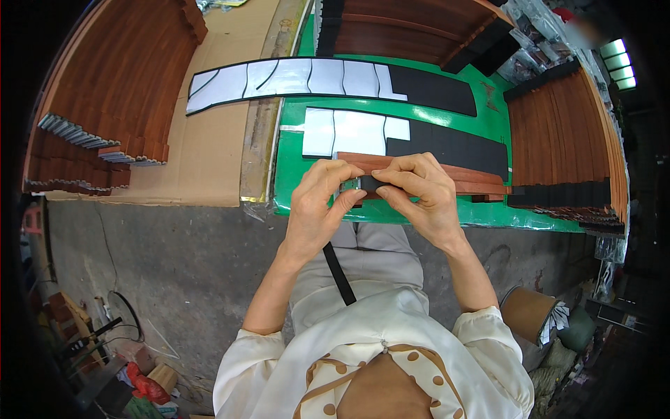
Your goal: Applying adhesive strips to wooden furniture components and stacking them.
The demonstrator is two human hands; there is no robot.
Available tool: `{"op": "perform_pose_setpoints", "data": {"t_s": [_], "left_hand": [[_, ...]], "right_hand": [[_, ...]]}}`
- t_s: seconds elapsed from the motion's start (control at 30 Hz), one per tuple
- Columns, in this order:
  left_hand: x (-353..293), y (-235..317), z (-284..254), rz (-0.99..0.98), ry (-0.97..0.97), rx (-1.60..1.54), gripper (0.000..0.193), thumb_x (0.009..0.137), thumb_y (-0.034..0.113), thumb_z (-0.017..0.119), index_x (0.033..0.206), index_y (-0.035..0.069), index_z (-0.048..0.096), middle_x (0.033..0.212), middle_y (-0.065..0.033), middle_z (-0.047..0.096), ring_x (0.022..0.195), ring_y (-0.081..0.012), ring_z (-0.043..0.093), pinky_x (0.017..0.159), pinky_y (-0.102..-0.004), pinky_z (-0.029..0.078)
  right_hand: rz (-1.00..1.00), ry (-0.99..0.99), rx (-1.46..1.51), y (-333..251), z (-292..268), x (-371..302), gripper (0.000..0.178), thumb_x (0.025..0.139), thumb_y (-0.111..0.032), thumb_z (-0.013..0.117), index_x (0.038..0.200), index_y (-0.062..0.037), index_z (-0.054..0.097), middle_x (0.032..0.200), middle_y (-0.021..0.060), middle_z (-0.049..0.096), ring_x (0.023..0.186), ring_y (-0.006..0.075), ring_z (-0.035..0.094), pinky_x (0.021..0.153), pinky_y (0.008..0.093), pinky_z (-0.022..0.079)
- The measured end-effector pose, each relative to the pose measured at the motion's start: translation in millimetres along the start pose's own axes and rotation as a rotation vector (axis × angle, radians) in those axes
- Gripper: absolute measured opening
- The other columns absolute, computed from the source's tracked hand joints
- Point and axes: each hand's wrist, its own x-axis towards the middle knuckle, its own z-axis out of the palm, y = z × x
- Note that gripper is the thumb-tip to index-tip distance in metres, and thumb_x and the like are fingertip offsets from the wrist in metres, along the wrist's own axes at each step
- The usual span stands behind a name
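Observation:
Close together at the front edge of the green table, my left hand and my right hand are both closed in a pinch. Between the fingertips is a black strap, gripped by the right thumb and forefinger. The left fingers hold it at a small shiny piece that looks like a buckle, partly hidden. A long black tail hangs below my left hand over my lap. Just behind the hands lies a reddish-brown slatted piece, partly covered by them.
Two long black panels with white sections, one far and one nearer, lie on the green tabletop. Reddish-brown slats stand stacked at left, right and back. A round bin stands on the floor.

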Motion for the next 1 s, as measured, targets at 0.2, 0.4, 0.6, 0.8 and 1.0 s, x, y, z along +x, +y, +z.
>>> {"op": "perform_pose_setpoints", "data": {"t_s": [0.2,0.4,0.6,0.8,1.0], "left_hand": [[-2,-2,1,-0.001,0.010,0.008,0.024,0.081,0.011,0.068,0.102,0.001,0.063,0.097,-0.0095,0.061,0.088,-0.0215,0.060,0.075,-0.0305,0.048],[3,-1,0,0.123,0.003,0.029,0.024,0.081,0.008,0.068,0.104,0.003,0.063,0.097,-0.0099,0.061,0.086,-0.0221,0.060,0.073,-0.0302,0.048],[0,-1,5,0.118,0.089,0.061,0.025,0.073,0.006,0.071,0.098,0.007,0.068,0.087,-0.0055,0.059,0.079,-0.0215,0.057,0.070,-0.0328,0.043],[2,-3,13,0.361,0.094,0.267,0.029,0.075,-0.007,0.066,0.102,0.005,0.065,0.091,-0.0117,0.057,0.078,-0.0232,0.058,0.063,-0.0313,0.047],[-4,-2,15,0.328,0.160,0.307,0.033,0.067,-0.011,0.065,0.098,0.002,0.065,0.093,-0.0157,0.057,0.079,-0.0289,0.058,0.066,-0.0375,0.048]], "right_hand": [[-0.014,0.003,-0.002,0,0,0,0.027,0.068,-0.005,0.075,0.095,-0.0083,0.071,0.084,0.0021,0.062,0.074,0.0175,0.053,0.063,0.0300,0.044],[0.000,0.009,0.023,2,1,-2,0.027,0.068,-0.006,0.075,0.095,-0.0076,0.071,0.085,0.0026,0.062,0.073,0.0179,0.053,0.062,0.0297,0.045],[0.002,0.083,0.084,8,-5,-6,0.027,0.070,-0.005,0.073,0.097,-0.0054,0.070,0.091,0.0058,0.065,0.082,0.0201,0.058,0.067,0.0305,0.048],[-0.128,0.117,-0.038,11,-2,-16,0.026,0.067,-0.002,0.070,0.092,-0.0060,0.069,0.092,0.0062,0.065,0.085,0.0217,0.060,0.071,0.0317,0.050],[-0.171,0.103,-0.082,7,2,-14,0.022,0.068,-0.005,0.068,0.089,-0.0080,0.067,0.104,0.0061,0.061,0.095,0.0261,0.057,0.075,0.0340,0.051]]}}
